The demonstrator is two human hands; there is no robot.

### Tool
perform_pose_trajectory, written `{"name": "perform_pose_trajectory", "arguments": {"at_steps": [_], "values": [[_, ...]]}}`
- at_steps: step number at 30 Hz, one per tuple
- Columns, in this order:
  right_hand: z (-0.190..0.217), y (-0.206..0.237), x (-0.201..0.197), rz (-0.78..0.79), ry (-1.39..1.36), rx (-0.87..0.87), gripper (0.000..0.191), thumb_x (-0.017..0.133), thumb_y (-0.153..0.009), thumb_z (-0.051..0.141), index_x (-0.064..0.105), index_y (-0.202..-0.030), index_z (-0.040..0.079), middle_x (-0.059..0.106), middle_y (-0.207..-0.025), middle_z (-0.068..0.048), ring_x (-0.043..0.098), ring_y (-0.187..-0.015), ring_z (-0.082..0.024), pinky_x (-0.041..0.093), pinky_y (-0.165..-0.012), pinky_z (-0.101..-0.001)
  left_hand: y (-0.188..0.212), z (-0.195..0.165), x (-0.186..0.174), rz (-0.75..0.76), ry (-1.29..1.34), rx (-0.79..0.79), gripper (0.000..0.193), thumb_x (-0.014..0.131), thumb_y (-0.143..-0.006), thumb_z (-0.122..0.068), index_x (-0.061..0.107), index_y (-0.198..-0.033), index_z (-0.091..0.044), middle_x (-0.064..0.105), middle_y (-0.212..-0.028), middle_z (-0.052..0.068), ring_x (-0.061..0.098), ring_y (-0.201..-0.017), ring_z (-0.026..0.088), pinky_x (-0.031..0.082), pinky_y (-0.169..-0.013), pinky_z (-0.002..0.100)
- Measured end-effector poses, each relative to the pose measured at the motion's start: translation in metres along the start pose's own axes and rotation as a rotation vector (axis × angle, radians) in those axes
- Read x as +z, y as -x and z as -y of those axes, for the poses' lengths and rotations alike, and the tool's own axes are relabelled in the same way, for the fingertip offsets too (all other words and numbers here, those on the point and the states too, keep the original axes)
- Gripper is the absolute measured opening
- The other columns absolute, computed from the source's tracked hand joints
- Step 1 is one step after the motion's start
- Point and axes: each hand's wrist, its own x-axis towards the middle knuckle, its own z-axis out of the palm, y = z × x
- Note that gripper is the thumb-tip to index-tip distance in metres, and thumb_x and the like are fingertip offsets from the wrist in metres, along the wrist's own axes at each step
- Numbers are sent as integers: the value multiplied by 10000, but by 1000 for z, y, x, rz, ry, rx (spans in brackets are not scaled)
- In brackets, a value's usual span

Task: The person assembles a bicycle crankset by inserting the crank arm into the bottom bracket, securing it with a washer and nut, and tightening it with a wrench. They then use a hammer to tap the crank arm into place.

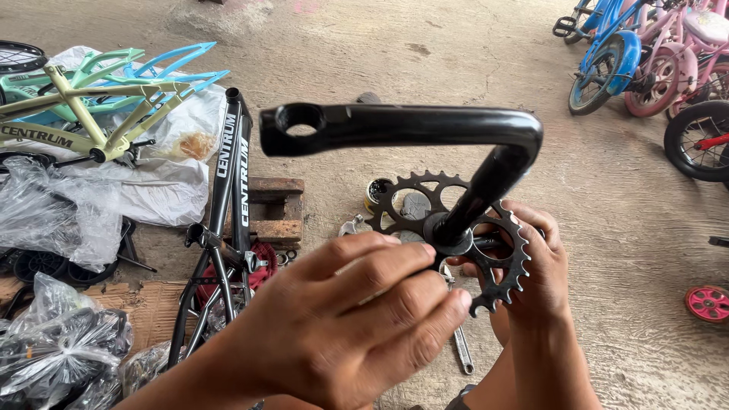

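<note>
A black one-piece bicycle crank [425, 127] rises toward the camera, its arm bent at a right angle with a round hole at the left end. A black toothed chainring [510, 254] sits on its shaft. My right hand [541, 281] grips the chainring from behind and below. My left hand [357, 319] has its fingertips pinched on the nut at the hub of the chainring, where the shaft passes through. A wrench [461, 345] lies on the concrete floor below my hands.
A black bicycle frame [228, 220] stands at centre left beside a wooden block [277, 209]. Pale green and blue frames [91, 99] lie on plastic sheeting at left. Plastic-wrapped parts [53, 342] fill the lower left. Small children's bicycles [645, 61] stand at upper right.
</note>
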Motion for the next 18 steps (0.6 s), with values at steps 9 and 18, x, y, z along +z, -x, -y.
{"name": "perform_pose_trajectory", "arguments": {"at_steps": [9, 18], "values": [[-10, 3, -22, -97, -60, -46, 257, 588, -1093, 115, 553, -1274, -63, 685, -1020, -259, 699, -598, -245, 587, -427, -323, 10, 0, 12, 22, -52, 8, 201, 714, -1024, -161, 723, -1198, -60, 687, -1129, 36, 618, -1173, 203, 543, -1034, 365], [-5, 12, -11, -228, 3, 33, 258, 600, -1050, 104, 586, -1238, -72, 716, -936, -214, 674, -562, -177, 533, -431, -233, 32, 28, 26, 37, -182, -58, 211, 747, -997, -201, 723, -1190, -120, 715, -1196, 41, 639, -1190, 224, 577, -976, 365]]}}
